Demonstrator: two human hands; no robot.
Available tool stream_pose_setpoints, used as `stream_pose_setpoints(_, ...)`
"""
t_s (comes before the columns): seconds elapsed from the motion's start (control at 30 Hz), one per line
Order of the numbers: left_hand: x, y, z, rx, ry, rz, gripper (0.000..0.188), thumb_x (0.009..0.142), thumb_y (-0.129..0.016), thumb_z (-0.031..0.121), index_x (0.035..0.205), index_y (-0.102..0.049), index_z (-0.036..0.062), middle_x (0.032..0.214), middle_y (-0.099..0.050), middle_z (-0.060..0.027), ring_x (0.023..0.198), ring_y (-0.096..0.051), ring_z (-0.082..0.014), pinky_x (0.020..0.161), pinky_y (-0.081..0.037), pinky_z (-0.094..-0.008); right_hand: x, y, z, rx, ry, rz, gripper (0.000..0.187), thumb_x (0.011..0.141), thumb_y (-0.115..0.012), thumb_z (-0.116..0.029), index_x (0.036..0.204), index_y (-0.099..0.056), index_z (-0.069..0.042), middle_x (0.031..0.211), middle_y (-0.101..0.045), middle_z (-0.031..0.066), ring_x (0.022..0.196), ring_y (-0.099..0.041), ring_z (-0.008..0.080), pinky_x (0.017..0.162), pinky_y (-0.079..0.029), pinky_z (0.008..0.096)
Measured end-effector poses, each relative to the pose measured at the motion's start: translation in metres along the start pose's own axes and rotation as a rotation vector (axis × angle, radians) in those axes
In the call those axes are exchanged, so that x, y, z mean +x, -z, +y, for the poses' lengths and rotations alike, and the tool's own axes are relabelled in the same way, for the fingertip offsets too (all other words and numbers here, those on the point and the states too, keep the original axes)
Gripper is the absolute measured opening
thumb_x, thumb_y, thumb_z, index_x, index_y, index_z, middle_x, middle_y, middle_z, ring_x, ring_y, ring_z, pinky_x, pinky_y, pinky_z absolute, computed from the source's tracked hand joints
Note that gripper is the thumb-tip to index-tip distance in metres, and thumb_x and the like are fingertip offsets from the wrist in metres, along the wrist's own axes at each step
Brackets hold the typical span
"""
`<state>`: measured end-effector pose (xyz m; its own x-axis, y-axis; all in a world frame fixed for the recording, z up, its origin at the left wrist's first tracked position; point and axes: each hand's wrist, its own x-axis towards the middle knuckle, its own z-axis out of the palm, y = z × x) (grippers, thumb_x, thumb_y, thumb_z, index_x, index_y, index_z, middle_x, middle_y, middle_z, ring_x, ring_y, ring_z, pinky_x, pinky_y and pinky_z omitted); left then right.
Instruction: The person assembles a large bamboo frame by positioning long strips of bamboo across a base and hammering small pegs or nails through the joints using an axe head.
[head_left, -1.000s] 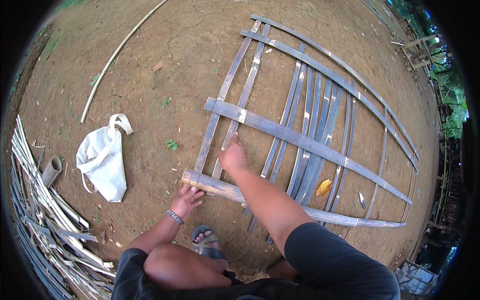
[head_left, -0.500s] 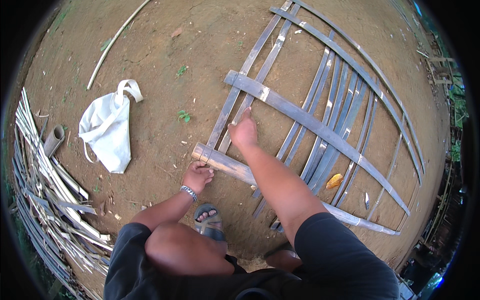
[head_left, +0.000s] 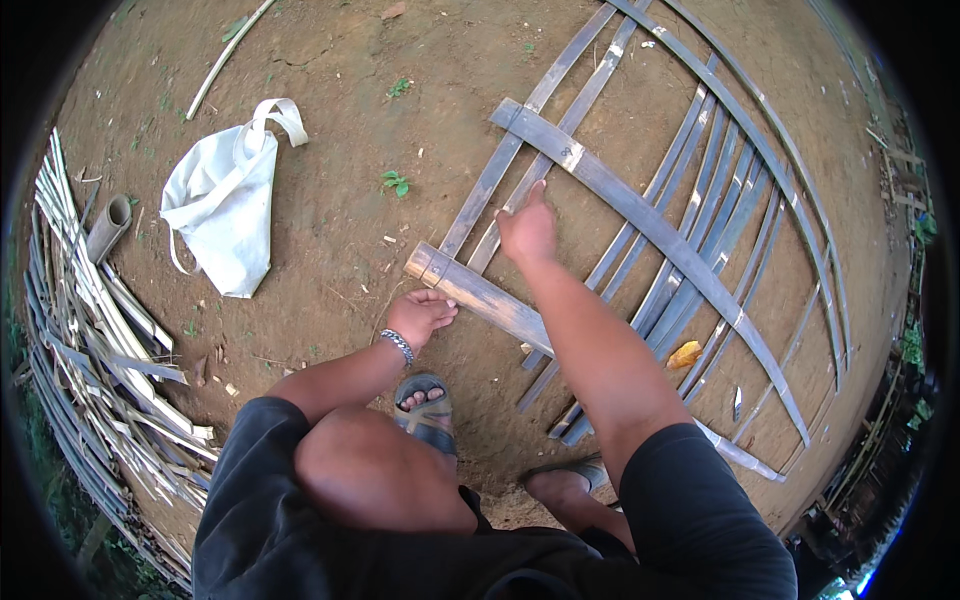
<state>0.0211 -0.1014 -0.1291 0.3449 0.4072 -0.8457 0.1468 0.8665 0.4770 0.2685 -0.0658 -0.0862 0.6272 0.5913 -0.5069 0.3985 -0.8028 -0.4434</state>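
A lattice of dark, flat bamboo slats lies on the ground ahead of me and to my right. My right hand (head_left: 527,228) grips a long bamboo slat (head_left: 485,250), thumb along one edge and index finger stretched along the other. This slat and a parallel slat (head_left: 475,205) run under a wide cross slat (head_left: 630,205). Their near ends meet a thick bamboo strip (head_left: 490,300), marked by a thin dark line near its left end. At that strip's near edge, my left hand (head_left: 422,316) is pinched closed; whatever is between its fingertips is too small to make out.
A white cloth bag (head_left: 225,210) lies on the dirt to the left. Beyond my left arm are a pile of split bamboo strips (head_left: 110,330) and a hollow bamboo piece (head_left: 108,228). A yellow leaf (head_left: 685,354) and a small knife-like object (head_left: 737,403) lie at right.
The view has shifted, so lattice, bag and both hands sit higher in the picture, with the lattice farther right. My left fingers look closer together; my right hand stays on the same slat.
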Motion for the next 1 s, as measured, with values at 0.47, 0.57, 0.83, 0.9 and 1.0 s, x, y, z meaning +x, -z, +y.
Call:
stream_pose_setpoints(0.47,0.006,-0.011,-0.001,0.061,-0.008,0.065,0.023,0.096,-0.080,0.021,0.098,-0.071,-0.0010,0.098,-0.076,-0.0096,0.091,-0.075,-0.0191,0.084,-0.061,-0.0305,-0.008,0.009,0.000,-0.027,0.030,-0.131,0.115,0.088,-0.082,-0.028,0.166,-0.002,0.000,0.141,-0.058,0.0335,0.125,-0.061,0.0445,0.110,-0.049,0.0457)
stream_pose_setpoints(0.57,0.006,-0.007,0.003,0.058,0.009,0.056,0.028,0.096,-0.081,0.023,0.100,-0.071,-0.0020,0.097,-0.076,-0.0100,0.089,-0.075,-0.0188,0.080,-0.062,-0.0306,-0.020,0.005,-0.008,-0.073,0.002,-0.147,0.120,0.088,-0.083,-0.028,0.166,0.004,-0.003,0.140,-0.059,0.0328,0.125,-0.062,0.0440,0.109,-0.049,0.0461)
stream_pose_setpoints(0.83,-0.003,0.001,0.024,0.431,-0.150,0.310,0.048,0.085,-0.090,0.030,0.110,-0.064,-0.0027,0.084,-0.069,-0.0069,0.076,-0.068,-0.0151,0.070,-0.058,-0.0318,-0.022,-0.009,-0.004,-0.100,0.035,-0.150,0.120,0.088,-0.083,-0.028,0.165,0.004,0.001,0.134,-0.062,0.0321,0.124,-0.063,0.0438,0.107,-0.050,0.0470)
stream_pose_setpoints(0.9,0.000,0.001,0.028,0.601,-0.370,0.386,0.060,0.080,-0.094,0.031,0.115,-0.060,-0.0034,0.081,-0.065,-0.0056,0.070,-0.063,-0.0159,0.066,-0.055,-0.0337,-0.023,-0.004,-0.008,-0.099,0.024,-0.166,0.119,0.088,-0.083,-0.028,0.165,0.003,0.001,0.135,-0.061,0.0327,0.125,-0.062,0.0441,0.108,-0.050,0.0469)
stream_pose_setpoints(1.0,-0.009,-0.003,0.045,0.807,-0.419,0.389,0.076,0.076,-0.096,0.029,0.130,-0.053,-0.0025,0.079,-0.062,-0.0053,0.070,-0.061,-0.0200,0.070,-0.054,-0.0366,-0.023,-0.004,-0.004,-0.094,0.035,-0.153,0.119,0.088,-0.083,-0.027,0.165,0.003,0.001,0.136,-0.061,0.0333,0.125,-0.062,0.0445,0.109,-0.049,0.0468)
